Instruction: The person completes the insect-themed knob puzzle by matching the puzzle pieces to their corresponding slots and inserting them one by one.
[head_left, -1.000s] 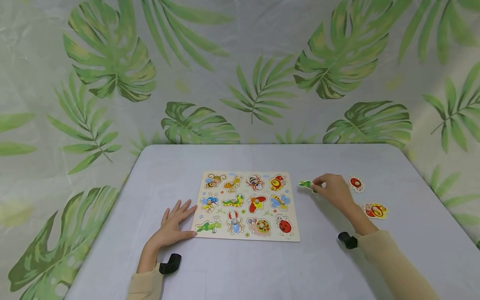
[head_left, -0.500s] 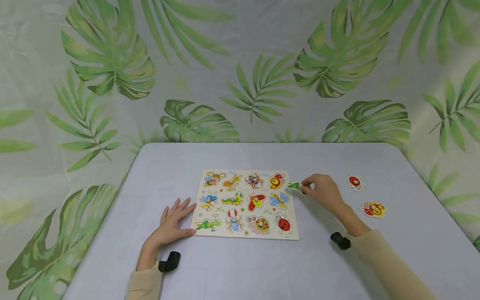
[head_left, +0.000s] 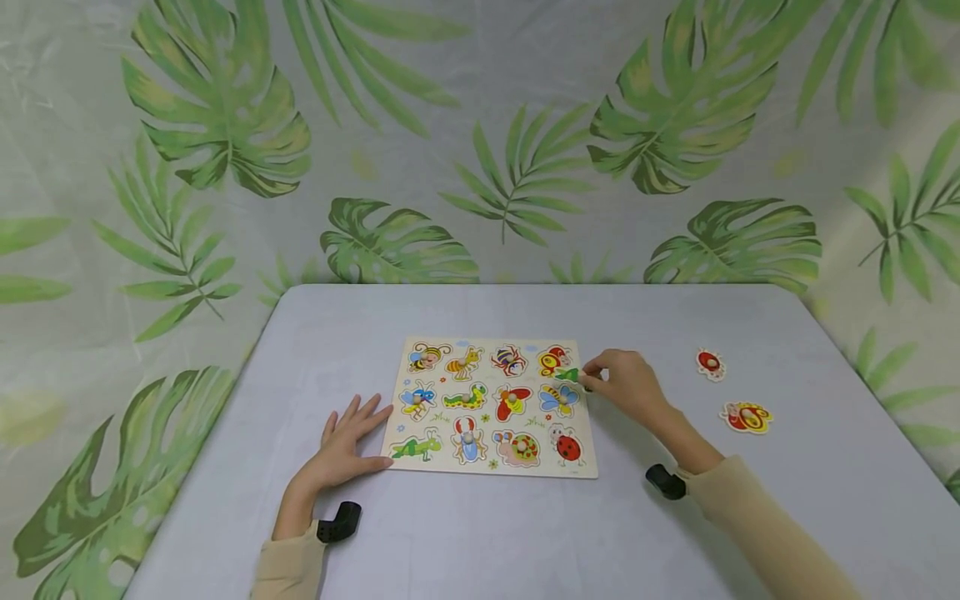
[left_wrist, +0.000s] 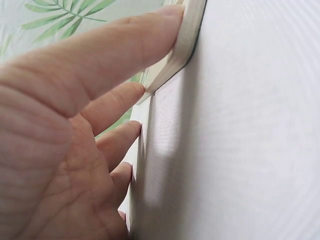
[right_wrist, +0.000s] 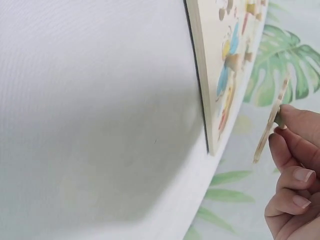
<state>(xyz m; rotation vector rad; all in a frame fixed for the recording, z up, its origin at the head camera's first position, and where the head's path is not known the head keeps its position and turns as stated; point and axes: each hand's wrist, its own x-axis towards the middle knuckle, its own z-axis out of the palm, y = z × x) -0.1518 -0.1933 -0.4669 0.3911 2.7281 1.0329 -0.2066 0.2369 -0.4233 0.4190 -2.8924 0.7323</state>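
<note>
My right hand [head_left: 626, 385] pinches a small wooden grasshopper puzzle piece [head_left: 568, 375] between thumb and fingers. In the head view the green piece overlaps the upper right of the insect puzzle board [head_left: 442, 427]. The right wrist view shows the same piece [right_wrist: 270, 125] edge-on, raised clear of the board [right_wrist: 202, 75], its knob mostly hidden by the fingers. My left hand [head_left: 341, 450] touches the board's left edge with thumb and fingertips, fingers spread. On the board, the printed grasshopper spot [head_left: 417, 447] at the lower left and the ladybug spot [head_left: 567, 448] at the lower right show no knob.
Two loose pieces lie on the white table to the right: a ladybug [head_left: 710, 364] and a red-and-yellow butterfly-like insect [head_left: 746, 417]. Several knobbed insects sit in the board, including a dragonfly [head_left: 558, 400] near my right hand. A leaf-patterned cloth [head_left: 517, 183] hangs behind the table.
My right hand has moved left with the grasshopper piece, from beside the board to over its upper right part. The left hand stays at the board's edge.
</note>
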